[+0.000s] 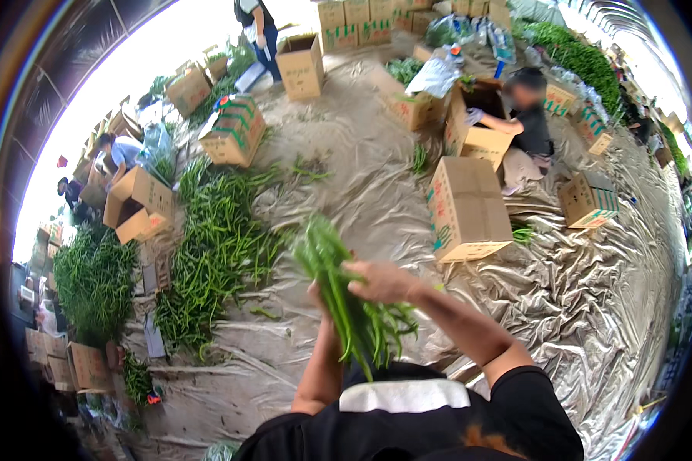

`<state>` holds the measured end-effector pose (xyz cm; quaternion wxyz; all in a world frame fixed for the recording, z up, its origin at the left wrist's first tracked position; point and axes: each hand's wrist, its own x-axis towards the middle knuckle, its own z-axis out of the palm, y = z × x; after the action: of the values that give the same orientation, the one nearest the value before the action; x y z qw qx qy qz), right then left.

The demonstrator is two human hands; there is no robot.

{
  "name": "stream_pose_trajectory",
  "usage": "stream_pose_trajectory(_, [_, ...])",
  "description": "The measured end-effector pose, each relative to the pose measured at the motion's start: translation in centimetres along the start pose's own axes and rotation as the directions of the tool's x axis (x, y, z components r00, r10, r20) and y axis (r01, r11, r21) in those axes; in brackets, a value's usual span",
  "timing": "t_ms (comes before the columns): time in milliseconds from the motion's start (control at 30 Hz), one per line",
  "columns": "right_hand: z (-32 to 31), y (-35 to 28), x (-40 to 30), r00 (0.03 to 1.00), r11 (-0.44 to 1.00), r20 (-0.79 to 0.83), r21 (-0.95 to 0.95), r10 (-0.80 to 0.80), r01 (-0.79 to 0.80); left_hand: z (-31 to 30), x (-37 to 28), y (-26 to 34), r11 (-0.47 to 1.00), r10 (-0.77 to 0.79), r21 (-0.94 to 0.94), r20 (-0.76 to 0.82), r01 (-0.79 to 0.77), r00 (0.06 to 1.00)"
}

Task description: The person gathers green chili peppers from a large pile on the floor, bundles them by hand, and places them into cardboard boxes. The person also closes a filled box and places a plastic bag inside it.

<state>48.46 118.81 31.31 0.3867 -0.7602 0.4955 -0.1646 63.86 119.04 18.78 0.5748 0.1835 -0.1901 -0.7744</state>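
Observation:
A bunch of long green chili peppers (pixel 337 288) is held up in front of my body, its lower ends fanning out towards my lap. My left hand (pixel 316 295) grips it from the left and is mostly hidden behind the peppers. Curled against the bunch's right side is my right hand (pixel 380 281), with its fingers on the peppers. The blurred upper end has a glossy look; I cannot tell whether plastic film covers it. Left of my hands, a broad pile of loose green chili peppers (pixel 207 248) lies on the floor sheet.
Creased plastic sheeting (pixel 357 155) covers the floor. A closed cardboard box (pixel 473 201) stands ahead right, beside a person (pixel 533 127) reaching into an open carton (pixel 478 127). Another person (pixel 124 152) bends over a box (pixel 138 204) at left. A darker green heap (pixel 95 276) lies far left.

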Motion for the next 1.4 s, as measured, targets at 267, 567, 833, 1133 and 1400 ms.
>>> stream_pose_trajectory(267, [-12.4, 7.4, 14.2, 0.951, 0.958, -0.26, -0.188, 0.164, -0.217, 0.4, 23.9, -1.6, 0.921, -0.272, -0.252, 0.128, 0.296, 0.954])
stream_pose_trajectory(567, [-24.7, 20.7, 29.4, 0.939, 0.96, -0.253, -0.093, 0.232, -0.263, 0.1, 48.8, -4.1, 0.949, -0.25, -0.163, 0.137, 0.271, 0.959])
stream_pose_trajectory(833, [-38.6, 27.7, 43.9, 0.964, 0.975, -0.148, 0.027, 0.223, -0.221, 6.2, 70.3, -1.7, 0.897, -0.214, -0.355, 0.174, 0.264, 0.961])
stream_pose_trajectory(1133, [-50.2, 41.1, 56.8, 0.872, 0.951, -0.385, 0.184, 0.303, -0.249, 4.1, 96.7, -7.1, 0.895, -0.317, -0.134, 0.48, 0.425, 0.818])
stream_pose_trajectory(1400, [-61.2, 48.3, 54.5, 0.368, 0.493, -0.596, 0.801, 0.714, 0.34, 11.7, 116.9, -8.8, 0.577, -0.49, -0.199, 0.691, 0.792, 0.531])
